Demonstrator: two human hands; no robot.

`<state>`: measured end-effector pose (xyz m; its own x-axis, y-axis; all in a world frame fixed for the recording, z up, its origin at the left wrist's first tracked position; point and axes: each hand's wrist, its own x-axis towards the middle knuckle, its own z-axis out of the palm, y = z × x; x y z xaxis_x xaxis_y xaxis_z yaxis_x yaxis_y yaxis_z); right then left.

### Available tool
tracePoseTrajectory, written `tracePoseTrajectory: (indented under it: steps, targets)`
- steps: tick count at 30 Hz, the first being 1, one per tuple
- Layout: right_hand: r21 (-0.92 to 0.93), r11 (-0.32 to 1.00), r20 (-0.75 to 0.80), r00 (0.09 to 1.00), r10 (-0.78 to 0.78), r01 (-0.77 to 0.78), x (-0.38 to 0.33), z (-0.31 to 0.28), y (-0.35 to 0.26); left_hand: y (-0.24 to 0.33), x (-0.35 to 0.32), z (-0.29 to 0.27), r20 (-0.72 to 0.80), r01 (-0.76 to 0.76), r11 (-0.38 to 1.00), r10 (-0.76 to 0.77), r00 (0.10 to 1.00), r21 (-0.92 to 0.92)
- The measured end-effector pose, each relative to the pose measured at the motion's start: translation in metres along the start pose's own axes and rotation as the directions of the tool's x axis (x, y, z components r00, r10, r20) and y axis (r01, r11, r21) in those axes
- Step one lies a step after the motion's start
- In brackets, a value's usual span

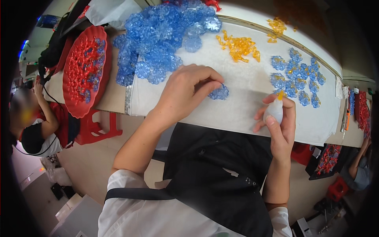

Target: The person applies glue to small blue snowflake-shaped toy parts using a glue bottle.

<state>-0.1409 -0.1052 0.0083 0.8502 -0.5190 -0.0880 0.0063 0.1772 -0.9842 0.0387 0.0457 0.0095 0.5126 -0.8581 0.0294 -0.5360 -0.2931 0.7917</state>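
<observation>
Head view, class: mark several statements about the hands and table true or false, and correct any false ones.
1. The right hand holds a white bottle with an orange tip. True.
2. The left hand is at a red piece. False: its fingertips are at a blue flower-shaped piece.
3. The red scalloped tray is left of the big blue pile. True.
4. The larger orange cluster lies in the red tray. False: it lies on the white sheet.
</observation>
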Motion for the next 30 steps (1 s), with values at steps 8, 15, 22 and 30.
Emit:
tracePoseTrajectory:
  steps: [8, 15, 22, 30]
  targets:
    - [-0.058, 0.99, 0.047, 0.991, -0.127, 0.13, 0.008, 0.0, 0.009, 0.011, -0.024, 0.021, -0.312, 0.012, 0.947, 0.094, 0.945, 0.321]
    - [0.135, 0.975, -0.071, 0.983, -0.168, 0.177, 0.005, -0.003, 0.017, -0.002, -0.018, 0.02, -0.035, -0.317, 0.908, 0.338, 0.94, 0.273]
    - [0.178, 0.965, -0.207, 0.966, -0.154, 0.192, 0.008, -0.001, 0.016, 0.002, -0.028, 0.024, -0.275, -0.047, 0.97, 0.114, 0.955, 0.239]
    - [-0.037, 0.964, -0.165, 0.95, -0.265, 0.263, 0.011, 0.001, 0.021, 0.009, -0.017, 0.031, -0.229, -0.059, 0.981, 0.101, 0.968, 0.183]
